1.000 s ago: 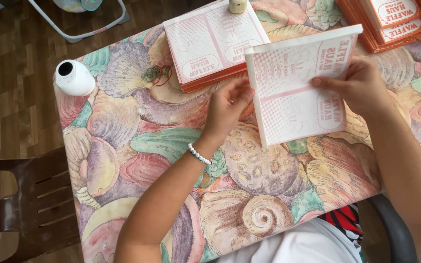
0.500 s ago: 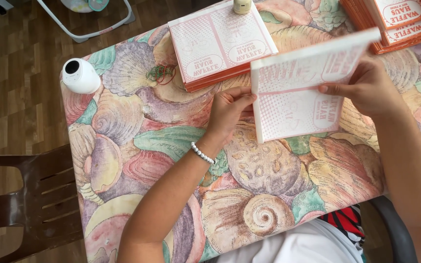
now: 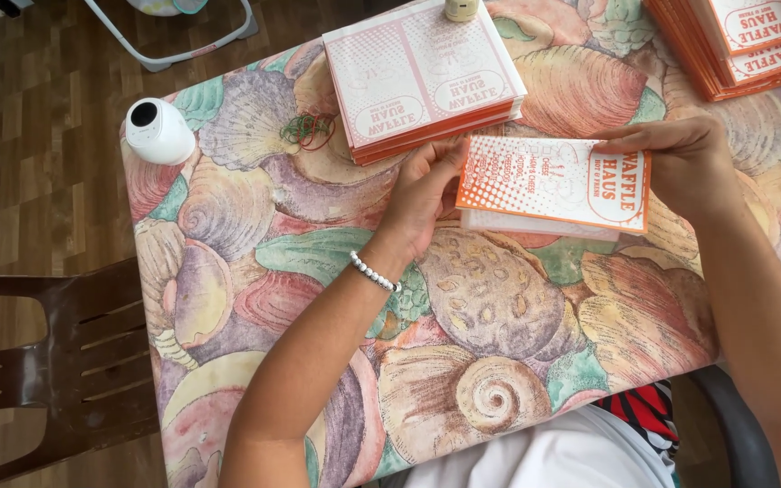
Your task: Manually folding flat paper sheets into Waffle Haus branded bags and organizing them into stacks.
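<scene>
Both hands hold a folded orange-and-white leaflet (image 3: 553,183) just above the bench (image 3: 499,298), right of centre and toward the far side. The left hand (image 3: 422,194) grips its left edge, fingers curled closed against the paper with the thumb on the near side; a white bead bracelet (image 3: 374,271) circles that wrist. The right hand (image 3: 684,158) pinches the leaflet's right end, fingers closed along the far edge and the thumb hidden behind the sheet. The leaflet lies nearly flat, orange printed face up, with a paler sheet edge showing beneath its near side.

The bench wears a cloth printed with large seashells in pink, green and tan. Just beyond the left hand sits a stack of flat pink-and-white leaflets (image 3: 422,77), its near edge close to the fingertips. A small cream-coloured object (image 3: 461,9) rests on the far end of that stack. A tangle of red and green rubber bands (image 3: 307,129) lies just left of the stack. At the far right corner is a pile of orange leaflets (image 3: 734,45). A white round device with a dark lens (image 3: 157,131) stands at the bench's far left corner. A brown chair (image 3: 38,361) stands left of the bench.
</scene>
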